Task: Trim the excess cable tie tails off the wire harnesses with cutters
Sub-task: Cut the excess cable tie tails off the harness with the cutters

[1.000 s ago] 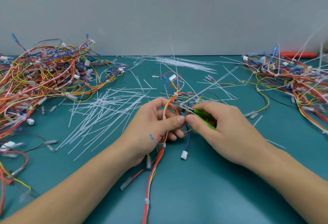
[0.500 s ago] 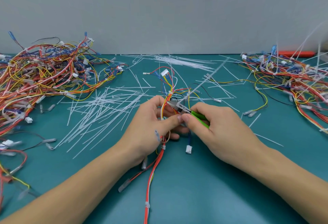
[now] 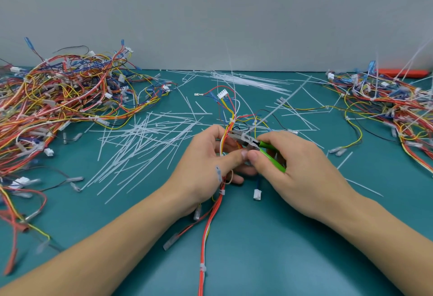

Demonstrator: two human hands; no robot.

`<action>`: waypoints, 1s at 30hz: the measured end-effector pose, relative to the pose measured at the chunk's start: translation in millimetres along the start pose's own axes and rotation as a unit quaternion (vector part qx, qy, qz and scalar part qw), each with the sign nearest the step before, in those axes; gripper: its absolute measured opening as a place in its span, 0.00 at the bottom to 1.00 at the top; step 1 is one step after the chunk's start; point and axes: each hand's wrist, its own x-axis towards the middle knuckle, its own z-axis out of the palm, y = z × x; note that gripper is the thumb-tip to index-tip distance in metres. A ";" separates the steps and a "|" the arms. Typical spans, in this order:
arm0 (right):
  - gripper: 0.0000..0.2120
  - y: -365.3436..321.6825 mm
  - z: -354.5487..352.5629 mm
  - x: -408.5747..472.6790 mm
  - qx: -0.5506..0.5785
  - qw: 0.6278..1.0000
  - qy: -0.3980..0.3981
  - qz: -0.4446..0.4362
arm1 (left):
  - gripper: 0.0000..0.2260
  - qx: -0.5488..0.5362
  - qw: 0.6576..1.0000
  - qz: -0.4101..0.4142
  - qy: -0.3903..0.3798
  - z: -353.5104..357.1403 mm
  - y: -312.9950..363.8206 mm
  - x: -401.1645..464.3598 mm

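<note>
While the left hand (image 3: 206, 155) holds the harness (image 3: 212, 211), the right hand's (image 3: 297, 167) grip clasps green-handled cutters (image 3: 253, 143).

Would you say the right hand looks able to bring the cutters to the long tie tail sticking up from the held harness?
Probably yes. The right hand grips the cutters beside the tie tail, and the left hand holds the harness just left of it; nothing lies between them.

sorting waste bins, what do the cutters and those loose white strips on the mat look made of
Cutters: dull grey metal head, probably steel; handles coated in glossy bright green, likely plastic or rubber. Loose white strips: thin, translucent, lying straight, so likely nylon tie offcuts.
</note>
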 end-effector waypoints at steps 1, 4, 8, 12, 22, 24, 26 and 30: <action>0.25 0.0 -0.7 -0.2 0.001 1.000 0.000 -0.001 | 0.09 0.000 1.000 -0.002 0.000 0.5 0.3 0.2; 0.27 -1.9 -1.3 -1.3 0.010 1.000 -0.002 0.007 | 0.09 0.006 1.000 -0.003 0.008 1.6 1.6 -0.3; 0.26 -6.2 -0.9 -3.7 0.002 1.000 0.004 0.024 | 0.10 0.010 1.000 -0.007 0.019 3.2 2.6 -0.8; 0.24 -9.1 -1.5 -5.0 -0.008 0.999 0.007 0.031 | 0.11 0.012 0.999 -0.005 0.033 4.2 2.7 -1.5; 0.27 -11.4 -7.7 -5.5 0.003 0.999 0.006 0.044 | 0.11 0.017 0.999 0.001 0.032 4.2 1.0 -1.5; 0.25 -13.4 -4.2 -5.7 0.004 0.999 0.013 0.038 | 0.10 0.014 0.999 0.006 0.029 2.8 0.4 -1.0; 0.23 -14.4 -1.4 -5.6 -0.001 0.999 0.024 0.030 | 0.09 0.007 1.000 0.007 0.026 1.5 0.5 -0.1; 0.21 -12.5 1.7 -5.3 -0.007 0.999 0.040 0.018 | 0.09 -0.010 1.000 0.000 0.021 1.0 2.4 1.0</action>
